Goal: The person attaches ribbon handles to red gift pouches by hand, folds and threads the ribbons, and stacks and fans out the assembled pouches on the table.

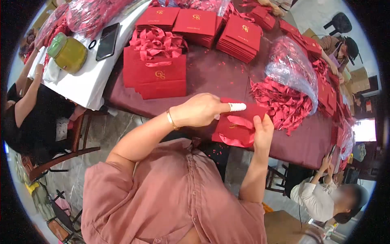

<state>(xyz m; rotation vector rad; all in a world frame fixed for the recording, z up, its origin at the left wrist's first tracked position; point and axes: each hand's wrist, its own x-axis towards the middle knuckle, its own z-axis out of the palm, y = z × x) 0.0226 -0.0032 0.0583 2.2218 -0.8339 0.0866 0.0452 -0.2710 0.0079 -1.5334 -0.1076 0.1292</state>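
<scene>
A small red paper gift bag point(239, 129) with a gold logo and red ribbon handles is held between both hands over the table's front edge. My left hand point(200, 110), with a white finger cot on one finger and a bracelet at the wrist, is closed at the bag's upper left edge. My right hand point(263, 131) pinches the bag's right side, thumb in front. Just beyond, finished-looking red bags point(156, 79) with ribbon handles lie on the left. A heap of loose red ribbons point(280, 101) spills from a clear plastic bag point(290, 61) on the right.
Stacks of red bags point(239, 36) line the far side of the dark red tablecloth point(227, 73). On a white table point(85, 87) at left are a jar of yellow-green liquid point(69, 55) and a phone point(108, 42). Other people sit left and right; a wooden chair point(65, 156) stands left.
</scene>
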